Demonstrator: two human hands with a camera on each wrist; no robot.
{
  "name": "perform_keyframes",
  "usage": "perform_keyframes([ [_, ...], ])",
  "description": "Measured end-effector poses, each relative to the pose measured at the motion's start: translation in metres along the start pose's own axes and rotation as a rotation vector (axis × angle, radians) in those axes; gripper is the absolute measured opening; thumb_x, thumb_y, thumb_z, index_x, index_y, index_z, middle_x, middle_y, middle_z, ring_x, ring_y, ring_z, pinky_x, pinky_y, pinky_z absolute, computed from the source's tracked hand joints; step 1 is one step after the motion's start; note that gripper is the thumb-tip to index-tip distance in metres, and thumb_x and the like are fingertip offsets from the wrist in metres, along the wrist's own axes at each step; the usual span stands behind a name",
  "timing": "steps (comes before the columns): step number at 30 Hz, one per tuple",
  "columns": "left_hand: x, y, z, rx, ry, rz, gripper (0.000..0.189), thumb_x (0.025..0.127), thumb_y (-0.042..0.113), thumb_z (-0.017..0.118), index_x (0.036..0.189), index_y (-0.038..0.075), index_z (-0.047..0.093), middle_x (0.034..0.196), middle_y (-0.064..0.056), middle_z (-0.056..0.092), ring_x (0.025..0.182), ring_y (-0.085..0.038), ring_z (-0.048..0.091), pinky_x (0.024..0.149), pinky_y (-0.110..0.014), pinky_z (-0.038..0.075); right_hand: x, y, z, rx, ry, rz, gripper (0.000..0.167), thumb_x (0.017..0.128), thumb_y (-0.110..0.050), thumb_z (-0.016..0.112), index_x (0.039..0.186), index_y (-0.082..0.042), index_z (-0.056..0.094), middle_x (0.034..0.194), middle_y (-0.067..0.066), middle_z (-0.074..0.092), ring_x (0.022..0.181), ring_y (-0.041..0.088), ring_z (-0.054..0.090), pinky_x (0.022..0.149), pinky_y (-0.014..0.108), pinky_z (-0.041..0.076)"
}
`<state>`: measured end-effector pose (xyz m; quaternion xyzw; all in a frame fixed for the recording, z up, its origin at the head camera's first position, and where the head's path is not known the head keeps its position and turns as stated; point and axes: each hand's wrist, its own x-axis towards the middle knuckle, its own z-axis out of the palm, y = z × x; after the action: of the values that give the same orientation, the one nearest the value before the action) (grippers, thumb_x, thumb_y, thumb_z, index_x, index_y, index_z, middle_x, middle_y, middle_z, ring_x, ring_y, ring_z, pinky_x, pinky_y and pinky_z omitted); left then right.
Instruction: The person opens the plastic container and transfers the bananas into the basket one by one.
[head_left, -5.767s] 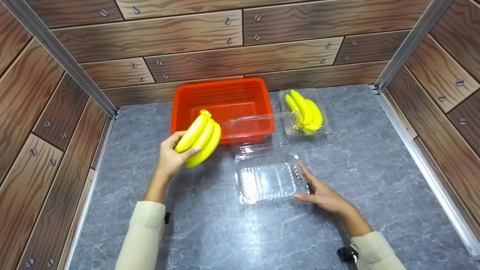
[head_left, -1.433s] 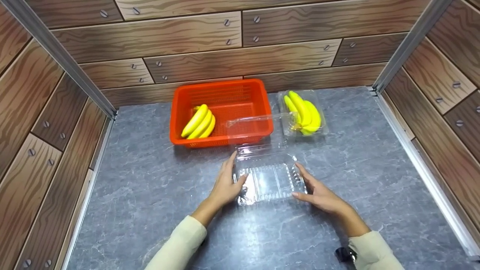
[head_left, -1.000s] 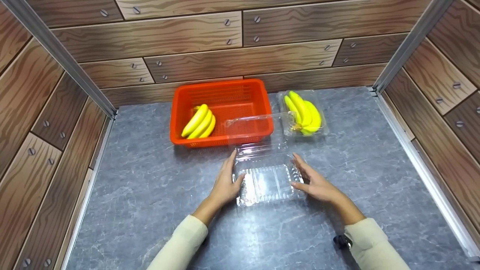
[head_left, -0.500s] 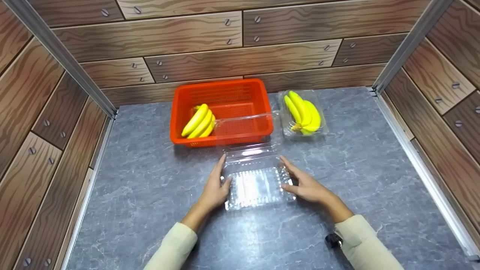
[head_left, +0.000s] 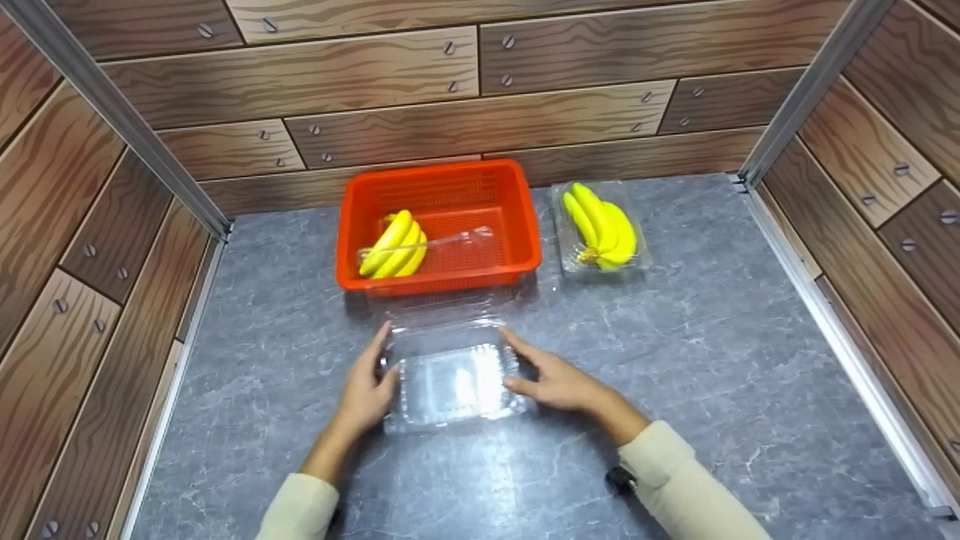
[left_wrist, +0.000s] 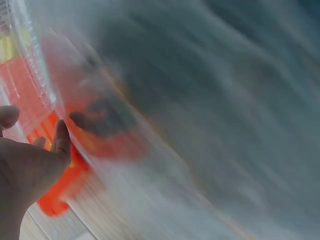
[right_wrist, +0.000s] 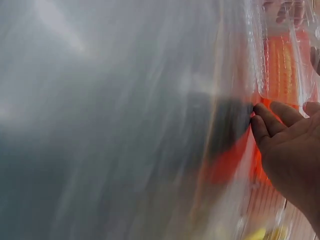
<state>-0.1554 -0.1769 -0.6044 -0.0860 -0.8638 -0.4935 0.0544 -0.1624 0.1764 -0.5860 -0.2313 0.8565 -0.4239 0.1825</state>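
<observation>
In the head view, a clear plastic clamshell box [head_left: 442, 382] sits at the middle of the table with its lid raised at the back, overlapping the red basket [head_left: 438, 283]. My left hand [head_left: 366, 394] holds the left side of the box, thumb over the rim and fingers along the outside. On the opposite side my right hand [head_left: 559, 382] holds it the same way. Nothing lies inside the box. A bunch of yellow bananas [head_left: 394, 244] rests in the left part of the basket, seen partly through the lid. Both wrist views are blurred, with fingertips close to the tabletop.
Right of the basket lies another clear box [head_left: 637, 259] with a bunch of bananas [head_left: 604, 225] in it. Wood-patterned panels [head_left: 405, 127] wall the grey marbled table [head_left: 750, 360] at the back and both sides.
The left hand's bananas have gone into the basket, and that hand has come to the box. Both hands have then slid the box left and slightly nearer.
</observation>
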Motion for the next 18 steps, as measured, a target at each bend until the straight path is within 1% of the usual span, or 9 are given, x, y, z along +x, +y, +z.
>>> perform_keyframes([
  [2,-0.001,-0.007,-0.012,0.003,0.013,-0.026,0.073,0.097,-0.006,0.067,0.164,0.007,0.042,0.162,-0.025,0.051,0.148,-0.047,0.051,0.128,-0.061,0.036,0.007,-0.007,0.008,-0.014,-0.01,-0.002,0.09,0.104,-0.047,0.065,0.173,-0.031,0.01,0.179,0.007,0.02,0.16,0.045,0.034,0.131,0.063,0.028],
  [5,-0.005,-0.016,-0.028,0.016,0.033,-0.077,0.074,0.097,-0.004,0.069,0.164,0.011,0.042,0.163,-0.023,0.051,0.15,-0.046,0.05,0.127,-0.062,0.036,0.016,-0.015,0.018,-0.023,-0.03,0.007,0.09,0.104,-0.055,0.062,0.173,-0.036,0.007,0.179,0.004,0.02,0.16,0.043,0.035,0.131,0.06,0.028],
  [6,-0.006,-0.018,-0.033,0.02,0.041,-0.089,0.074,0.096,-0.003,0.07,0.164,0.012,0.043,0.163,-0.022,0.051,0.149,-0.046,0.051,0.127,-0.062,0.037,0.019,-0.018,0.022,-0.024,-0.034,0.009,0.09,0.104,-0.057,0.061,0.173,-0.037,0.007,0.179,0.004,0.02,0.16,0.042,0.035,0.132,0.059,0.029],
  [8,-0.008,-0.024,-0.044,0.02,0.058,-0.101,0.074,0.096,-0.003,0.071,0.164,0.013,0.044,0.159,-0.022,0.055,0.143,-0.044,0.057,0.122,-0.059,0.045,0.023,-0.023,0.028,-0.029,-0.039,0.002,0.089,0.104,-0.059,0.06,0.173,-0.037,0.007,0.179,0.005,0.022,0.161,0.04,0.036,0.132,0.057,0.028],
  [10,-0.01,-0.029,-0.054,0.012,0.082,-0.101,0.073,0.096,-0.003,0.071,0.163,0.012,0.045,0.155,-0.022,0.06,0.137,-0.042,0.062,0.114,-0.05,0.053,0.028,-0.028,0.035,-0.029,-0.046,-0.004,0.089,0.104,-0.059,0.059,0.172,-0.04,0.005,0.178,0.004,0.022,0.161,0.038,0.036,0.133,0.056,0.028],
  [12,-0.012,-0.034,-0.065,0.013,0.099,-0.103,0.072,0.097,-0.003,0.071,0.162,0.011,0.046,0.151,-0.021,0.064,0.131,-0.039,0.065,0.106,-0.037,0.057,0.033,-0.033,0.042,-0.023,-0.054,-0.019,0.089,0.105,-0.057,0.06,0.172,-0.039,0.005,0.179,0.004,0.022,0.161,0.036,0.035,0.133,0.054,0.028],
  [13,-0.014,-0.037,-0.07,0.019,0.104,-0.107,0.071,0.097,-0.002,0.071,0.162,0.012,0.046,0.15,-0.021,0.065,0.13,-0.037,0.066,0.101,-0.032,0.057,0.035,-0.035,0.046,-0.018,-0.058,-0.028,0.089,0.105,-0.056,0.06,0.172,-0.039,0.005,0.179,0.003,0.022,0.162,0.035,0.035,0.133,0.054,0.028],
  [15,-0.017,-0.041,-0.08,0.029,0.108,-0.128,0.072,0.098,-0.002,0.07,0.163,0.013,0.044,0.151,-0.02,0.064,0.134,-0.036,0.064,0.101,-0.021,0.053,0.04,-0.041,0.053,-0.015,-0.074,-0.034,0.09,0.104,-0.057,0.06,0.172,-0.038,0.004,0.179,0.002,0.02,0.162,0.033,0.035,0.134,0.052,0.028],
  [18,-0.02,-0.048,-0.095,0.056,0.096,-0.157,0.073,0.1,-0.001,0.068,0.166,0.015,0.04,0.154,-0.02,0.062,0.141,-0.035,0.06,0.103,-0.016,0.049,0.045,-0.048,0.063,-0.015,-0.088,-0.054,0.092,0.103,-0.058,0.061,0.173,-0.033,0.006,0.178,0.004,0.023,0.162,0.031,0.035,0.134,0.05,0.028],
])
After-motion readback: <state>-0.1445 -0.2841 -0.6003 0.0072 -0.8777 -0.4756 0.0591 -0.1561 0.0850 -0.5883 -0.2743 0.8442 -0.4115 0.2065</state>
